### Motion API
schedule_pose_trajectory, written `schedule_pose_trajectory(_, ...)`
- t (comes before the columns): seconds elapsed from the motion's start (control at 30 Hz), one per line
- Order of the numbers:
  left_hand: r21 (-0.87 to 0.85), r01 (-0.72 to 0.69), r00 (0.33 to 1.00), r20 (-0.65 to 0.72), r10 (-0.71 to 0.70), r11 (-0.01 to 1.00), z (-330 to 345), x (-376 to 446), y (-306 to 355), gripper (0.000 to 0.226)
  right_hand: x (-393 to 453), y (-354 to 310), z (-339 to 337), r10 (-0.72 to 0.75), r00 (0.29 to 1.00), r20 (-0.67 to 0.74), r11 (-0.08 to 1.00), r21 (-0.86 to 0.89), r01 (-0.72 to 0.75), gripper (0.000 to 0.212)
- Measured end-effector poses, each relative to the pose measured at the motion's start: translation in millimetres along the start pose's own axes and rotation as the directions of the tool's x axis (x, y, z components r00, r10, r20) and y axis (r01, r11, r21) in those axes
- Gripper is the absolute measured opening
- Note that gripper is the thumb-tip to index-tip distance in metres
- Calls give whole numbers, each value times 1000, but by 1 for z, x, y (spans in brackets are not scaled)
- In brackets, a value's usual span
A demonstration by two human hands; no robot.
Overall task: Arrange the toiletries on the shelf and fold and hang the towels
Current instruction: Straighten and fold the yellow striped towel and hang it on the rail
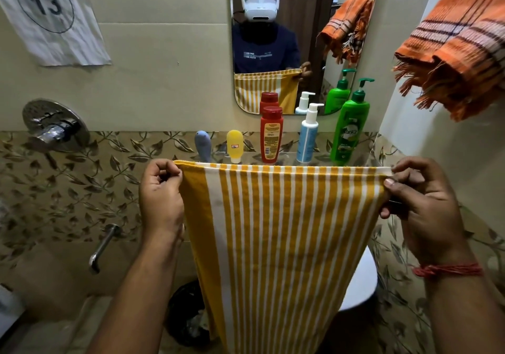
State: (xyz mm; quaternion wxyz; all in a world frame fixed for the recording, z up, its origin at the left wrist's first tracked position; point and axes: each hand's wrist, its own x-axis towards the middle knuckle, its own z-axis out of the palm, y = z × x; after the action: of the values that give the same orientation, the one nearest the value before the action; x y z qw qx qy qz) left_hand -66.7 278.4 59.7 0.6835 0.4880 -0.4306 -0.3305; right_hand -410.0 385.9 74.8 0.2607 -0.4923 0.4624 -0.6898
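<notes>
A yellow and white striped towel (pixel 284 239) hangs stretched between my hands, its top edge level just in front of the glass shelf (pixel 284 159). My left hand (pixel 161 192) pinches its upper left corner and my right hand (pixel 418 206) pinches the upper right corner. On the shelf stand a grey-blue tube (pixel 202 146), a yellow tube (pixel 235 146), a red bottle (pixel 271 135), a white and blue pump bottle (pixel 308 135) and a green pump bottle (pixel 348 127). An orange checked towel (pixel 459 47) hangs at the upper right.
A mirror (pixel 300 39) is fixed above the shelf. A chrome shower mixer (pixel 54 125) and a spout (pixel 102 247) sit on the left wall. A dark bin (pixel 185 315) stands on the floor below, and a white toilet lid (pixel 358 285) shows behind the towel.
</notes>
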Motion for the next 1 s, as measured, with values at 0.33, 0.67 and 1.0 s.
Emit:
schedule_pose_trajectory(0.33, 124, 70, 997, 27, -74, 990, 5, 6, -2, 33, 5, 4, -14, -28, 990, 141, 852, -515, 98, 46)
schedule_pose_trajectory(0.67, 117, 29, 969, 241, -57, 993, 31, -4, 14, 25, 1, -33, 20, -281, 733, 620, 391, -624, 677, 24)
schedule_pose_trajectory(1.0, 36, -38, 877, 481, 16, 999, 66, -33, 30, 32, 16, -41, 78, -207, 634, 745, 390, -532, 752, 20)
